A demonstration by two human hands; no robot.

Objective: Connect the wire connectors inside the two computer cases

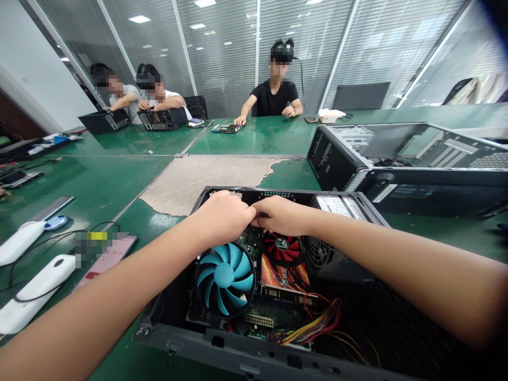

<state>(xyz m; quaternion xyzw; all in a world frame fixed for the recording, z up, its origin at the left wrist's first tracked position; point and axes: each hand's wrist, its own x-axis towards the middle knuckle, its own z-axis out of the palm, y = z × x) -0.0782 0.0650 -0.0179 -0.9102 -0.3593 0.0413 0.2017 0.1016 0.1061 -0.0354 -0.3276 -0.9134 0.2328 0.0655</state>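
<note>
An open black computer case (222, 346) lies on its side on the table in front of me. Inside it are a CPU cooler fan (224, 275) with blue blades, a graphics card (283, 272) with a red fan, and a bundle of coloured power cables (313, 328). My left hand (227, 214) and my right hand (280, 216) meet over the far part of the case, above the motherboard (250, 241). Both have curled fingers, pinched close together. Whatever lies between the fingertips is hidden.
Another open case (337, 159) stands at the back right. White handheld devices (39, 291), dark cables and a phone (111, 254) lie at the left. Across the green table (262, 136), several people work, one with a hand on a circuit board (226, 128).
</note>
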